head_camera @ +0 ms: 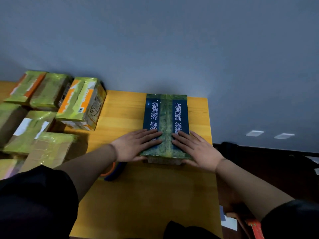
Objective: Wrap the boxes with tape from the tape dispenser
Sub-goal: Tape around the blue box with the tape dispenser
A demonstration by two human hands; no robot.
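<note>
2 hands lie flat on a dark blue box (165, 125) at the right part of a yellow wooden surface (146, 195), smoothing the tape already on its top. The left hand (136, 147) and right hand (195, 149) press on either side of a greenish tape strip (166, 118) along the middle, fingers straight and spread, thumbs hooked over the near edge; neither grip closes on anything.

The box lies with its long axis running from near to far, the near end at the hands and the far end toward the grey wall (172, 40). White lettering runs along that same axis on both blue panels.

To do this step well, the palms should likely push outward from the centre strip and over the near edge, so the film sticks without bubbles while the box stays put.

Just behind the left forearm, the tape dispenser (112, 171), orange and blue, rests on the surface, mostly hidden. About 7 taped boxes (51, 109) crowd the left side.
</note>
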